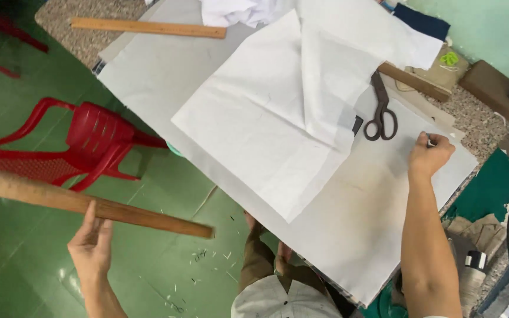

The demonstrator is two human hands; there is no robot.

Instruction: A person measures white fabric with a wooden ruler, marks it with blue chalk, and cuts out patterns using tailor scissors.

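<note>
Both hands are busy at the edge of a cutting table (378,235): the left hand (91,244) is out over the green floor (166,194) beside the table, fingers stretched flat along the underside of a long wooden ruler (83,202) with the thumb hidden behind it, so it supports the stick more than clamps it. The right hand (428,154) rests on the grey table top with its fingers pinched shut on something small, seemingly a bit of tailor's chalk, too tiny to be sure. Just beside it lie dark tailor's shears (381,112), closed, touching the border of a folded sheet of white fabric (278,112) spread across the table. A second wooden ruler (148,27) lies at the table's far end, and a red plastic chair (83,144) stands on the floor nearby. This looks like the marking-out stage, before any cutting; the ruler would need bringing over and laying flat on the cloth, aligned before a line is drawn.
</note>
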